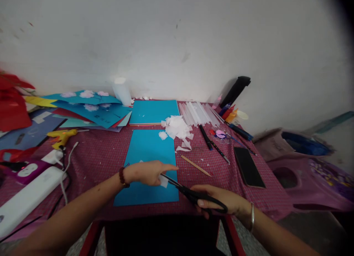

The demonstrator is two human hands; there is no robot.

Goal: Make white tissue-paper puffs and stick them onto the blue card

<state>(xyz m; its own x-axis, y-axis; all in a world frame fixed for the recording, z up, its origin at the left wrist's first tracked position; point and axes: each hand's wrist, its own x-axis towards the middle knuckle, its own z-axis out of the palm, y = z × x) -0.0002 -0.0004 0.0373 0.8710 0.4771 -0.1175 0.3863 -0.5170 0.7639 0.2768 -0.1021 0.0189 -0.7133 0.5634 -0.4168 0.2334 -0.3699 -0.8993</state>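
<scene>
My right hand (218,199) is closed around the handles of black scissors (190,192), whose blades point left toward my other hand. A small piece of white paper (164,181) is pinched in my left hand (151,173), its index finger stretched out to the right. The scissor blades meet the paper beside my left fingers; whether they cut into it is hard to see. Beneath my left hand lies a blue sheet (146,195) on the checked tablecloth. Just beyond is a heap of white paper pieces (177,127), partly over the sheet's far right corner.
Blue cards with pale flowers (102,114), a yellow glue gun (62,137) and a white power strip (30,200) lie left. Further off are a blue stack (155,111) and clear glue sticks (197,114). Markers (205,137), a wooden stick (196,165) and a phone (249,167) lie right.
</scene>
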